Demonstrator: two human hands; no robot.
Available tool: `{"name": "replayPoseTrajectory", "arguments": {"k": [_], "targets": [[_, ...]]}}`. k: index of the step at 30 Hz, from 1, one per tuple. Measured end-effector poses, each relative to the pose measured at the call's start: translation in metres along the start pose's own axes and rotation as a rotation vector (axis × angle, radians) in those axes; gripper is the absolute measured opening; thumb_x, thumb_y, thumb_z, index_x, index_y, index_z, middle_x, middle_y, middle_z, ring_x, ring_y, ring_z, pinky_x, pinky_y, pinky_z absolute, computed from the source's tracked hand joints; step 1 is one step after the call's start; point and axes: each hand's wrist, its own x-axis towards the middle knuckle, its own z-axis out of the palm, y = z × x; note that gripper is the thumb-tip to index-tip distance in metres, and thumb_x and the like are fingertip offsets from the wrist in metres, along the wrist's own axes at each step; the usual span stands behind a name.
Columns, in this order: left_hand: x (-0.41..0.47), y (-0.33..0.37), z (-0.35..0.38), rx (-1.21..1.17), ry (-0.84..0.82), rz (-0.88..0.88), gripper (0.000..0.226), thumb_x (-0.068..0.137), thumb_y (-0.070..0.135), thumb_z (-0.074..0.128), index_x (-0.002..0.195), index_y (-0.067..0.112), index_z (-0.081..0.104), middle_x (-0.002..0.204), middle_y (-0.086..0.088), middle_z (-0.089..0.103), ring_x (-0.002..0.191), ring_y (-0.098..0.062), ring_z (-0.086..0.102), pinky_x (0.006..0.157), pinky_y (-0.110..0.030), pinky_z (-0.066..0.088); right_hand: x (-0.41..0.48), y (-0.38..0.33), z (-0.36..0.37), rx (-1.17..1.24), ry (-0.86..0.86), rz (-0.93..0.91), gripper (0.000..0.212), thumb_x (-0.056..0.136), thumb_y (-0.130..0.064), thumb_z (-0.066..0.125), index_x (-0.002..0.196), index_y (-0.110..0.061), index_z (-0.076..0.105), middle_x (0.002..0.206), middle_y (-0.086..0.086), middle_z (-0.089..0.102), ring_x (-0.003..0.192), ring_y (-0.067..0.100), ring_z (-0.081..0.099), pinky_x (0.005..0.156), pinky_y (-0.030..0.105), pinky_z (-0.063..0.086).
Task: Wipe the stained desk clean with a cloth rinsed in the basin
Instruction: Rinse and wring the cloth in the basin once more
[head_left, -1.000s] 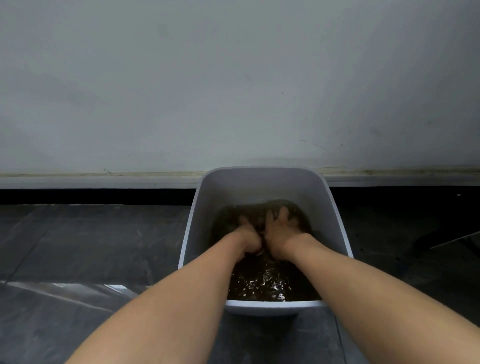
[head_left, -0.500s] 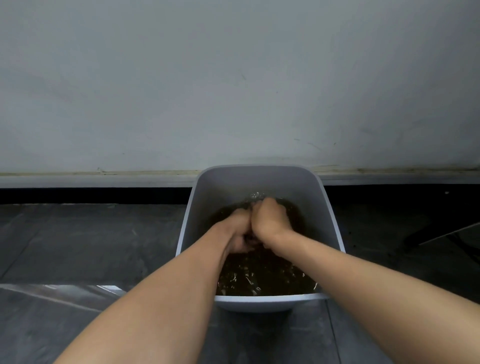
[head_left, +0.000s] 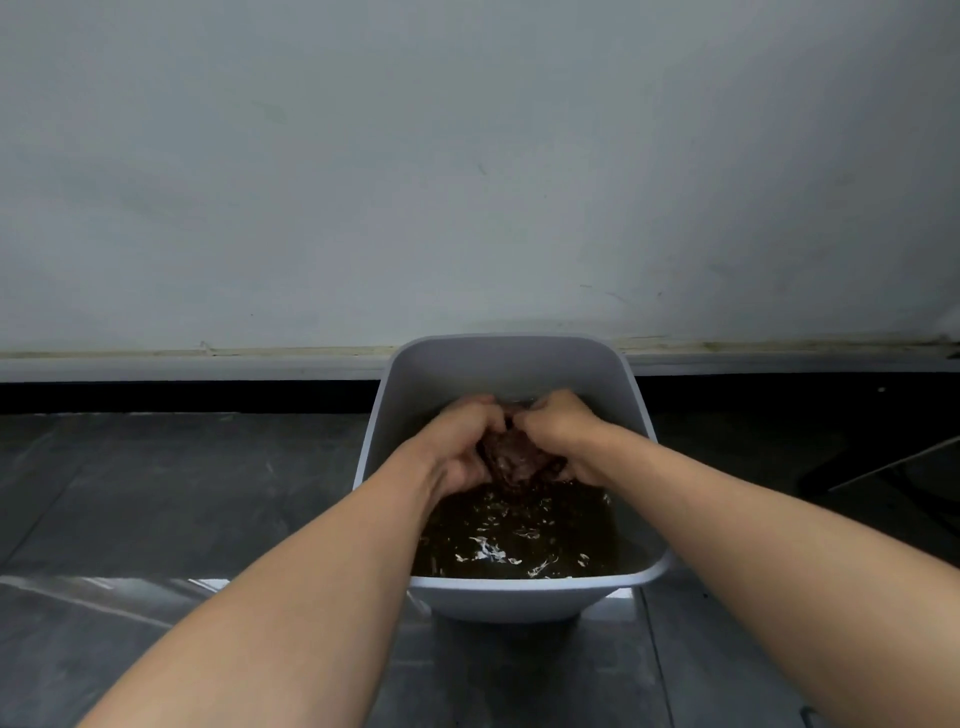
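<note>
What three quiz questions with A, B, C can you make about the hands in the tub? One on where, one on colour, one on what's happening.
1. Where does the basin stand?
A. on a desk
B. on the dark floor by the wall
C. on a chair

2. What colour is the water?
A. clear blue
B. dark brown
C. milky white

3. What are the left hand and right hand doing?
A. both gripping the cloth
B. hanging empty
C. lifting the basin

Answers:
1 B: floor tiles lie all around it, with the wall just behind.
2 B: the water looks dark brown against the pale basin.
3 A: both hands' fingers curl round the wadded cloth.
</note>
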Motion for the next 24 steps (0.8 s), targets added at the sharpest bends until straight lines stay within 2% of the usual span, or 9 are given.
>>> {"name": "replayPoseTrajectory", "arguments": {"k": [3,6,10,12,14,17,19,21,24], "targets": [[0.009,-0.015,0.0,0.206,0.182,0.059,0.031,0.091,-0.015,0.05,0.115,0.0,0.063,0.101,-0.023,0.07,0.085,-0.036,0.069,0.074,-0.045,0.06,0.002,0.007,0.003,-0.226,0.129,-0.024,0.028,0.099,-0.016,0.056,0.123,-0.002,0.059,0.127,0.019,0.061,0.115,0.033,0.06,0.088,0.033,0.048],[0.013,-0.026,-0.005,0.591,0.336,0.168,0.03,0.088,-0.007,0.059,0.116,0.004,0.063,0.105,-0.02,0.069,0.095,-0.035,0.068,0.083,-0.042,0.058,0.0,0.01,0.009,-0.45,0.066,-0.034,0.056,0.095,-0.004,0.058,0.144,0.001,0.031,0.147,0.026,0.035,0.133,0.039,0.045,0.106,0.037,0.039],[0.013,-0.03,-0.002,0.927,0.205,0.126,0.033,0.095,0.004,0.057,0.127,0.007,0.059,0.121,-0.013,0.066,0.11,-0.03,0.064,0.094,-0.036,0.052,0.006,0.017,0.016,-0.641,-0.06,-0.05,0.079,0.091,-0.002,0.061,0.151,-0.01,0.011,0.151,0.026,0.022,0.13,0.043,0.046,0.105,0.045,0.042],[0.014,-0.03,-0.001,0.886,0.148,-0.045,0.025,0.097,0.005,0.055,0.122,0.007,0.059,0.109,-0.016,0.067,0.089,-0.029,0.068,0.067,-0.034,0.058,0.01,0.019,0.019,-0.672,-0.125,-0.022,0.084,0.091,-0.002,0.063,0.154,-0.016,0.009,0.156,0.025,0.014,0.133,0.045,0.044,0.107,0.047,0.042],[0.016,-0.029,0.0,0.764,0.12,-0.221,0.011,0.099,0.003,0.05,0.106,0.004,0.058,0.088,-0.014,0.064,0.063,-0.021,0.06,0.042,-0.025,0.046,0.014,0.02,0.023,-0.66,-0.203,0.037,0.08,0.092,-0.006,0.062,0.156,-0.016,0.013,0.159,0.023,0.009,0.136,0.044,0.041,0.109,0.046,0.042],[0.025,-0.026,-0.004,0.384,0.117,-0.324,0.024,0.103,0.011,0.039,0.081,0.01,0.05,0.06,-0.003,0.045,0.039,-0.01,0.038,0.031,-0.016,0.027,0.015,0.019,0.027,-0.472,-0.201,0.057,0.051,0.093,-0.022,0.066,0.138,-0.01,0.045,0.14,0.018,0.049,0.121,0.033,0.055,0.1,0.04,0.05],[0.033,-0.024,-0.008,0.188,0.227,-0.271,0.025,0.103,0.019,0.04,0.088,0.008,0.056,0.063,-0.005,0.053,0.042,-0.013,0.046,0.036,-0.02,0.037,0.01,0.013,0.03,-0.249,-0.099,0.036,0.027,0.102,-0.027,0.052,0.119,-0.007,0.058,0.12,0.016,0.064,0.105,0.028,0.062,0.087,0.036,0.052],[0.032,-0.023,-0.01,0.097,0.33,-0.238,0.026,0.103,0.021,0.042,0.097,0.007,0.063,0.076,-0.011,0.064,0.057,-0.022,0.059,0.05,-0.032,0.051,0.002,0.004,0.035,-0.055,0.014,0.04,0.036,0.108,-0.029,0.034,0.112,-0.004,0.06,0.113,0.018,0.065,0.099,0.029,0.065,0.082,0.035,0.051],[0.021,-0.019,-0.011,0.053,0.306,-0.125,0.028,0.107,0.021,0.04,0.084,0.013,0.053,0.079,-0.006,0.055,0.065,-0.018,0.053,0.04,-0.021,0.049,-0.012,-0.009,0.049,-0.021,0.128,-0.052,0.037,0.109,-0.03,0.032,0.117,-0.007,0.059,0.119,0.016,0.063,0.108,0.032,0.063,0.09,0.037,0.049]]}}
